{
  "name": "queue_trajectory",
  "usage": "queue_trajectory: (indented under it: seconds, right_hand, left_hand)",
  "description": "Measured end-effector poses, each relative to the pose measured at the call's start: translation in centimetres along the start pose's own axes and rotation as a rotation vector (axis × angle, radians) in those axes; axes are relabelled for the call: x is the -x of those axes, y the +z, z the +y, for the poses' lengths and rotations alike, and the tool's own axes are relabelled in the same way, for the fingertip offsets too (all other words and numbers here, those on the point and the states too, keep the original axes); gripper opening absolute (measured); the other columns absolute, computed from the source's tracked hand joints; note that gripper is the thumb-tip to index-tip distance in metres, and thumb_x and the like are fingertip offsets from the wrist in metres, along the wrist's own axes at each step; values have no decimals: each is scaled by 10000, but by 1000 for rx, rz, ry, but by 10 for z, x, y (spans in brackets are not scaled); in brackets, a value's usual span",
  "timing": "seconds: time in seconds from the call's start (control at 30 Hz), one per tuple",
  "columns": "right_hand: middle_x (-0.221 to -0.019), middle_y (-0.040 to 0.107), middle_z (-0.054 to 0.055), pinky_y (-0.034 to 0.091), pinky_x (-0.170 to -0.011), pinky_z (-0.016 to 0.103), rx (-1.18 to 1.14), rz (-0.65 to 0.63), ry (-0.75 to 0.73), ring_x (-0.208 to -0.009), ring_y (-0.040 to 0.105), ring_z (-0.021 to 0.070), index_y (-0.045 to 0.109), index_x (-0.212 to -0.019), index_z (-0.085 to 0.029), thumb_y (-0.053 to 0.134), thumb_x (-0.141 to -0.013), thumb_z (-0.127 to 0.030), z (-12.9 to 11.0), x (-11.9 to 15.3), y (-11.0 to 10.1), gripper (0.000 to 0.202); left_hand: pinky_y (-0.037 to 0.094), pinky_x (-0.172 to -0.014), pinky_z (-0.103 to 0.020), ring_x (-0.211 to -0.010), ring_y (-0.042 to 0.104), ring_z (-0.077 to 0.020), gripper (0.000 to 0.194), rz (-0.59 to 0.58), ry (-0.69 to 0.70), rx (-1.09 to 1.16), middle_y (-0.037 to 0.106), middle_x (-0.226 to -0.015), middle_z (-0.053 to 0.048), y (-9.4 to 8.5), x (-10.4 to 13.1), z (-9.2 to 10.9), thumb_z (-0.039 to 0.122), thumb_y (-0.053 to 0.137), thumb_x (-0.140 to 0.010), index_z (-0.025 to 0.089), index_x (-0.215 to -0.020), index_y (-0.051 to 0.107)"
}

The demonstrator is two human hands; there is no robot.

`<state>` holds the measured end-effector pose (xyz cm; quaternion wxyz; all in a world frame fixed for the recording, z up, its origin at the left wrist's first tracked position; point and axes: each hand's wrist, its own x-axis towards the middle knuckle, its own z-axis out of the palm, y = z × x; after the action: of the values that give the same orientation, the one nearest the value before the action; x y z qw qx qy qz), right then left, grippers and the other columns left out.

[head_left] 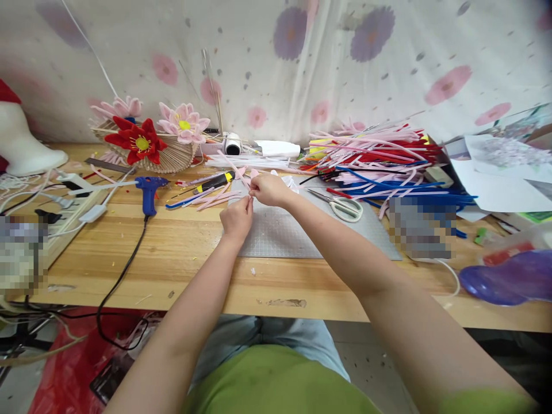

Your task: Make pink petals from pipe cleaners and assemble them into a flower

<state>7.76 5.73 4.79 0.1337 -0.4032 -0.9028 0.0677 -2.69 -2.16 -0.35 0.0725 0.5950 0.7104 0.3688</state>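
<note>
My left hand [237,219] and my right hand [268,190] meet fingertip to fingertip over the left part of a grey cutting mat [284,233]. Both are closed on a pale pink pipe cleaner [242,179], whose upper part sticks out above the fingers. The piece between the fingertips is mostly hidden. More pink pipe cleaners [218,200] lie just left of my left hand, beside a yellow and black utility knife [215,182]. White-handled scissors [346,209] rest on the mat to the right of my right hand.
A blue glue gun [149,192] with a black cord stands at left, near a power strip [60,230]. Behind it are fuzzy flowers [140,142] on a woven fan-shaped holder. A big pile of coloured pipe cleaners [375,152] fills the back right. A purple object [509,277] lies at right.
</note>
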Motion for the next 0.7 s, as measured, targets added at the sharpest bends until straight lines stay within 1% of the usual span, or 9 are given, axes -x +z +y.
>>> queue_trajectory:
  seconds: [0.1,0.17,0.27,0.37,0.43,0.5,0.57,0.63,0.7]
  right_hand:
    - [-856,654,114,350,-661,285,5,-41,-15,-869,560,229,652,-782,-149,553,-754,-232,0,0,-2,132]
    - [-845,652,88,338,-632,270,-39,-75,-19,-825,560,206,645,-796,-163,554,-754,-250,1,0,-5,133]
    - [-813,639,49,323,-594,244,-147,-135,-49,-750,546,163,621,-810,-170,549,-760,-262,3,2,-10,127]
    - [-774,622,25,338,-588,217,-294,-170,-86,-694,532,119,591,-821,-160,545,-766,-229,4,2,-13,99]
    - [-762,619,15,360,-587,204,-408,-133,-40,-657,530,97,570,-862,-160,544,-776,-222,4,1,-13,110]
    - [-730,618,15,377,-561,200,-485,-96,46,-601,522,82,562,-844,-153,553,-781,-239,3,2,-12,107]
    - [-675,611,19,385,-521,198,-529,-105,117,-545,508,74,562,-750,-143,578,-769,-258,1,3,-8,117]
    - [-647,610,25,394,-492,192,-604,-125,161,-526,506,71,551,-672,-139,597,-759,-277,-2,6,-2,170]
    - [-662,624,32,409,-492,182,-735,-106,202,-545,520,69,548,-658,-139,602,-758,-302,-6,10,6,199]
  left_hand:
    - [342,-660,-276,-793,592,-225,284,-29,-58,100,662,-752,-87,1,-3,-5,413,462,-821,221,-881,662]
    - [362,-663,-265,-779,594,-211,280,-60,-86,256,664,-748,-67,1,-6,-9,436,519,-782,216,-869,669]
    - [400,-663,-253,-742,605,-181,242,-121,-114,566,660,-733,-48,0,-10,-13,401,604,-720,179,-787,671]
    - [441,-630,-260,-687,623,-168,244,-188,-261,898,656,-724,-55,-2,-11,-8,364,672,-657,138,-750,656]
    - [464,-601,-266,-658,630,-161,262,-209,-382,1044,661,-744,-65,-5,-11,-2,360,685,-648,125,-758,647]
    - [479,-578,-266,-642,633,-152,269,-189,-471,1113,668,-771,-71,-6,-11,1,373,665,-674,126,-776,641]
    - [487,-564,-259,-644,637,-145,269,-136,-531,1141,674,-787,-67,-5,-12,0,387,640,-701,135,-796,636]
    - [491,-570,-245,-671,643,-144,248,-68,-560,1155,675,-773,-56,-3,-14,-3,376,636,-707,143,-792,636]
    - [495,-610,-227,-722,646,-140,185,7,-561,1184,674,-752,-43,1,-17,-6,311,651,-696,142,-768,641]
